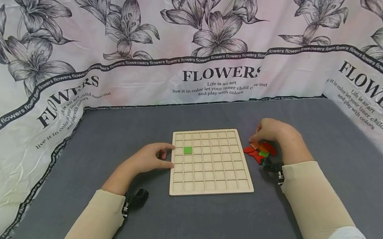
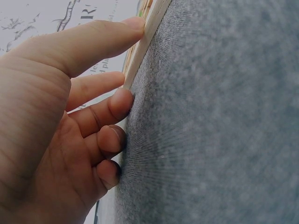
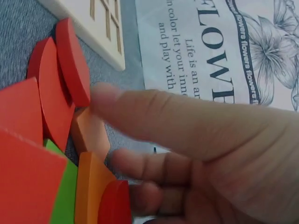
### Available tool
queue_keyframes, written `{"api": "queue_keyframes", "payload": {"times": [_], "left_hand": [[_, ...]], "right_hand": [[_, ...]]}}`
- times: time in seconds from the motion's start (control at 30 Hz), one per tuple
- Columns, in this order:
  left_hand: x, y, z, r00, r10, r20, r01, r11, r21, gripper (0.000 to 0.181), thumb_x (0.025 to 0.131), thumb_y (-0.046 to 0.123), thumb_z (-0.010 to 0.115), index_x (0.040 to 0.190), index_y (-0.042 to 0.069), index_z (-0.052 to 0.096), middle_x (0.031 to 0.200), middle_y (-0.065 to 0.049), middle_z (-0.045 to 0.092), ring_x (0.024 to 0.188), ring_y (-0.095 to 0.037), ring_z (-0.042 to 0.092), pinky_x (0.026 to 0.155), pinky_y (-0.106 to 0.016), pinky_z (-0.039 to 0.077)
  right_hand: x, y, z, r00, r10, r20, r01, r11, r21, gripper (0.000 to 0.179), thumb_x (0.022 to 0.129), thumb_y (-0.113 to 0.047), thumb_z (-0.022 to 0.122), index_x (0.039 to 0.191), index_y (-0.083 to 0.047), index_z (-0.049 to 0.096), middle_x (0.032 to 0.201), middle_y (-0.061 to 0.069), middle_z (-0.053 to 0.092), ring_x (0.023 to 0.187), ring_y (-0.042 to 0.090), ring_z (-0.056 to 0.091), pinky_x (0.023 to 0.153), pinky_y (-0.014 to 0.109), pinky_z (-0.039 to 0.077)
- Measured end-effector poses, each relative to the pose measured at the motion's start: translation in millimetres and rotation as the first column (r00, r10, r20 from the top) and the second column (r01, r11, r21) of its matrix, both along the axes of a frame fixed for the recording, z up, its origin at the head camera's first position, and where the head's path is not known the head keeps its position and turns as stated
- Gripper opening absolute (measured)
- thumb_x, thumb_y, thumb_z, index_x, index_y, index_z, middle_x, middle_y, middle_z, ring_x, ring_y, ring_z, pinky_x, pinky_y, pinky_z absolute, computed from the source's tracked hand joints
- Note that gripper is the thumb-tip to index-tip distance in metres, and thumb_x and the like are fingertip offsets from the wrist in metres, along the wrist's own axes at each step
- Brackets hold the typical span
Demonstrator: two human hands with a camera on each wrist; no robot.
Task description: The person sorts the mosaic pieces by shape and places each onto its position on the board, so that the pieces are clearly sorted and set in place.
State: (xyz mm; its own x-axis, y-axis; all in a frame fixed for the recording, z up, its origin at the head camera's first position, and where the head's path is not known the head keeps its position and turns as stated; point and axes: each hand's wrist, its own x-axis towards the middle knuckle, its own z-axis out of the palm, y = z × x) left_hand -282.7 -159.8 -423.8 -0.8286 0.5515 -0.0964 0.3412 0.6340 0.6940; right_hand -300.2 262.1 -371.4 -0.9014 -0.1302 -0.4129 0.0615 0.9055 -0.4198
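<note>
A pale wooden grid board (image 1: 211,188) lies on the table with one green square tile (image 1: 188,150) in an upper-left cell. At its left edge is my left hand (image 1: 150,158); thumb and index fingertips touch the edge, spread apart along it, while the other fingers bend loosely. To the board's right my right hand (image 1: 273,129) reaches over a small pile of coloured pieces (image 1: 258,158). In the right wrist view its thumb and fingertips are right at an orange block (image 3: 91,130), with a gap between them. Red pieces (image 3: 72,60) and a green piece (image 3: 63,186) lie around it.
The dark grey table (image 1: 193,233) is bounded at the back and sides by a white cloth (image 1: 157,83) with flower prints and lettering. A black wrist camera (image 1: 138,198) is strapped to the left wrist, another (image 1: 273,165) to the right.
</note>
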Motion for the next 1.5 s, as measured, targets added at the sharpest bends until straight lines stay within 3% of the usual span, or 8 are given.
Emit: {"api": "queue_keyframes", "payload": {"times": [0.2, 0.47, 0.67, 0.9, 1.07, 1.3, 1.4, 1.5], "left_hand": [[-0.5, -0.4, -1.0, 1.0, -0.001, -0.002, 0.001, 1.0, -0.003, 0.064, 0.089, 0.029, 0.083, 0.145, 0.011, 0.057, 0.089, -0.003, 0.053, 0.072, -0.016, 0.043, 0.068, -0.035, 0.039], [-0.5, 0.0, -0.2, 1.0, 0.0, 0.001, 0.0, 1.0, -0.001, 0.063, 0.089, 0.029, 0.083, 0.144, 0.011, 0.057, 0.088, -0.003, 0.052, 0.072, -0.016, 0.043, 0.068, -0.035, 0.038], [0.3, -0.4, -0.1, 1.0, -0.001, 0.001, 0.001, 1.0, 0.0, 0.063, 0.09, 0.029, 0.083, 0.145, 0.011, 0.057, 0.088, -0.003, 0.052, 0.072, -0.016, 0.043, 0.069, -0.035, 0.038], [-1.4, -1.0, -1.0, 1.0, -0.004, -0.007, 0.004, 1.0, -0.006, 0.063, 0.09, 0.029, 0.083, 0.145, 0.011, 0.057, 0.09, -0.003, 0.053, 0.072, -0.016, 0.044, 0.069, -0.035, 0.039], [-0.1, -1.8, 0.3, 1.0, -0.012, -0.014, 0.012, 1.0, -0.001, 0.063, 0.09, 0.028, 0.083, 0.144, 0.01, 0.058, 0.089, -0.003, 0.053, 0.072, -0.016, 0.044, 0.068, -0.034, 0.039], [0.7, -1.1, 1.1, 1.0, -0.004, -0.007, 0.004, 1.0, -0.01, 0.063, 0.089, 0.028, 0.083, 0.145, 0.011, 0.057, 0.089, -0.003, 0.053, 0.072, -0.016, 0.044, 0.068, -0.034, 0.038], [0.8, -1.0, 1.0, 1.0, -0.003, -0.005, 0.003, 1.0, -0.009, 0.064, 0.09, 0.029, 0.083, 0.145, 0.011, 0.057, 0.089, -0.003, 0.053, 0.072, -0.017, 0.044, 0.068, -0.035, 0.038], [0.8, -1.0, 0.8, 1.0, -0.001, -0.004, 0.001, 1.0, -0.006, 0.064, 0.089, 0.029, 0.083, 0.145, 0.011, 0.058, 0.089, -0.003, 0.053, 0.072, -0.017, 0.045, 0.068, -0.035, 0.038]], "right_hand": [[3.0, -3.8, 3.5, 0.999, -0.039, 0.031, 0.036, 0.994, 0.107, 0.041, 0.086, -0.043, 0.078, 0.091, -0.005, 0.064, 0.087, 0.009, 0.058, 0.082, 0.025, 0.055, 0.071, 0.04, 0.045], [-1.7, -8.7, 2.3, 0.993, 0.017, -0.114, -0.01, 0.998, 0.064, 0.024, 0.088, -0.027, 0.07, 0.077, -0.008, 0.063, 0.075, 0.005, 0.057, 0.067, 0.023, 0.053, 0.061, 0.038, 0.042], [-0.6, -18.4, 13.0, 0.944, 0.049, -0.326, -0.046, 0.999, 0.019, 0.014, 0.084, -0.022, 0.065, 0.088, -0.009, 0.064, 0.084, 0.006, 0.059, 0.072, 0.025, 0.054, 0.064, 0.04, 0.043], [8.4, -48.6, 31.7, 0.889, 0.075, -0.452, -0.134, 0.986, -0.1, 0.025, 0.094, -0.024, 0.068, 0.112, -0.007, 0.07, 0.109, 0.01, 0.066, 0.091, 0.028, 0.056, 0.081, 0.046, 0.045], [13.3, -72.2, 35.8, 0.839, 0.119, -0.531, -0.209, 0.971, -0.113, 0.026, 0.096, -0.023, 0.071, 0.118, -0.009, 0.073, 0.112, 0.008, 0.069, 0.072, 0.024, 0.05, 0.072, 0.042, 0.042], [18.9, -102.9, 28.5, 0.832, 0.168, -0.528, -0.263, 0.958, -0.11, 0.025, 0.096, -0.017, 0.072, 0.119, -0.01, 0.075, 0.116, 0.004, 0.071, 0.053, 0.02, 0.038, 0.058, 0.039, 0.036], [21.1, -113.7, 21.9, 0.815, 0.202, -0.544, -0.292, 0.953, -0.085, 0.02, 0.096, -0.019, 0.072, 0.114, -0.013, 0.078, 0.113, 0.001, 0.073, 0.068, 0.021, 0.057, 0.066, 0.04, 0.045], [22.6, -122.7, 13.8, 0.802, 0.233, -0.55, -0.307, 0.951, -0.045, 0.017, 0.096, -0.022, 0.074, 0.11, -0.014, 0.08, 0.113, 0.002, 0.074, 0.1, 0.025, 0.068, 0.081, 0.043, 0.051]]}}
